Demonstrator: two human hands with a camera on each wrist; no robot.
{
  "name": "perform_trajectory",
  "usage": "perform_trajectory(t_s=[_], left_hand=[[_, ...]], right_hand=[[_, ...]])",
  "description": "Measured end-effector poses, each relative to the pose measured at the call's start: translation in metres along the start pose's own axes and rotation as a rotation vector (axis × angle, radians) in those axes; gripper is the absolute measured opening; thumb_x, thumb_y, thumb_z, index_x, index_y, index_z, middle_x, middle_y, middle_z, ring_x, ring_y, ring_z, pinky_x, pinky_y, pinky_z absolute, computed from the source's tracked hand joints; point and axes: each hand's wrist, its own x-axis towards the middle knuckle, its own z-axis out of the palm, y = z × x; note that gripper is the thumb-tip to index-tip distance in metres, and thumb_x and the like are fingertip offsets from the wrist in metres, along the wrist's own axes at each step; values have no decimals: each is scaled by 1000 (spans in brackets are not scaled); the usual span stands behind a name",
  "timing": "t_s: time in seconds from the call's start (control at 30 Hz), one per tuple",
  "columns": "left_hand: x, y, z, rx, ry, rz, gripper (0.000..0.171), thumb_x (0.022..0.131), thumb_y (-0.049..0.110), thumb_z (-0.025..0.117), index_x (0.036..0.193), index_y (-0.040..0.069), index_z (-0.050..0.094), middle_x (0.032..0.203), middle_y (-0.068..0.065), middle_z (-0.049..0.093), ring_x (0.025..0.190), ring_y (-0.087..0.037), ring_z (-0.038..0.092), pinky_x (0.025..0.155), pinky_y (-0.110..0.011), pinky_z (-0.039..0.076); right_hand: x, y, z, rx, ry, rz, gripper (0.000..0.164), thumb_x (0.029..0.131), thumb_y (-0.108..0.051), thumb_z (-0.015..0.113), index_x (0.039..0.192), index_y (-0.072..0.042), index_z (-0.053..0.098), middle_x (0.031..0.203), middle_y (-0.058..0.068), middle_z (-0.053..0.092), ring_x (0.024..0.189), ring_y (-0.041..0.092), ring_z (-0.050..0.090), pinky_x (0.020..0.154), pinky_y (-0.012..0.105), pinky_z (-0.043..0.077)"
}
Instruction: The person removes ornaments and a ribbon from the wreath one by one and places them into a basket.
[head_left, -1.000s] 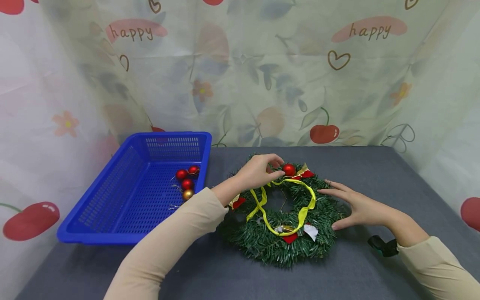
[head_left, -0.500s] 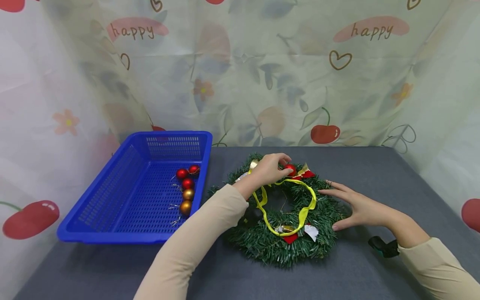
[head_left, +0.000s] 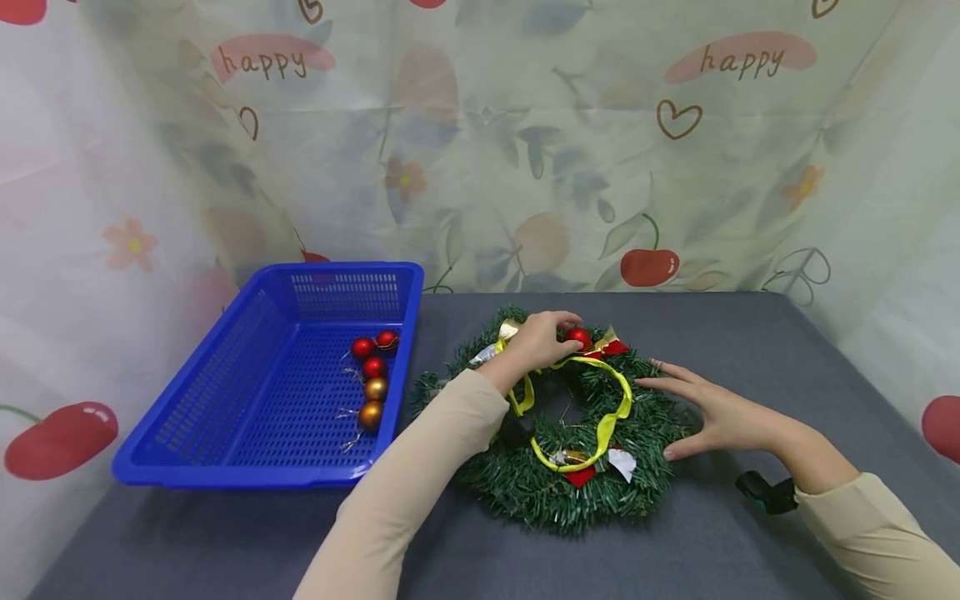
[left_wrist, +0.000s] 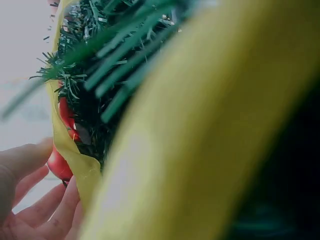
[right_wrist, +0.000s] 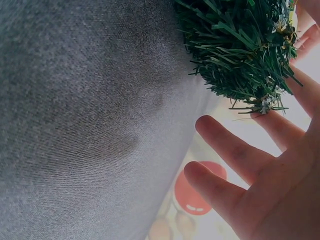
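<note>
A green tinsel wreath [head_left: 555, 500] lies flat on the table, trimmed with bows and a loop of yellow ribbon [head_left: 625, 400]. At its far side my left hand [head_left: 531, 340] holds a red ball ornament [head_left: 577, 336] between thumb and fingers. The left wrist view shows the thumb against the red ball [left_wrist: 60, 166], with the fingers curled on its other side and yellow ribbon partly in front. My right hand [head_left: 720, 414] has its fingers spread at the wreath's right edge. In the right wrist view, a fingertip meets the tinsel [right_wrist: 240, 50].
A blue plastic basket [head_left: 195, 367] stands left of the wreath. Inside it, along the right wall, lie red balls [head_left: 375, 367] and gold balls [head_left: 371, 415]. A patterned curtain [head_left: 480, 167] hangs behind the grey table [head_left: 712, 333].
My left hand has shifted right and come up to the red ball, and its forearm has swung right, uncovering a gold ball in the basket. The right hand stays put.
</note>
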Motion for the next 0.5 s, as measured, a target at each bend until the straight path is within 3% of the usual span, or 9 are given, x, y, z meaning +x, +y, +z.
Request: perform_trajectory(t_s=[0.3,0.5], left_hand=[[0,2,4,60,-5,-12,40,92,21,59,132,18,54,130,-5,59,113,-19,58,88,-29,50],[0,4,6,76,33,-23,34,91,20,60,126,18,58,122,-6,63,108,-19,61,85,-30,51]], right_hand=[[0,1,0,0,3,-9,85,71,-46,76,141,-15,39,151,29,14,133,53,21,91,68,34],[0,1,0,2,2,-4,85,71,-47,76,141,-16,39,151,28,14,133,53,21,91,68,35]])
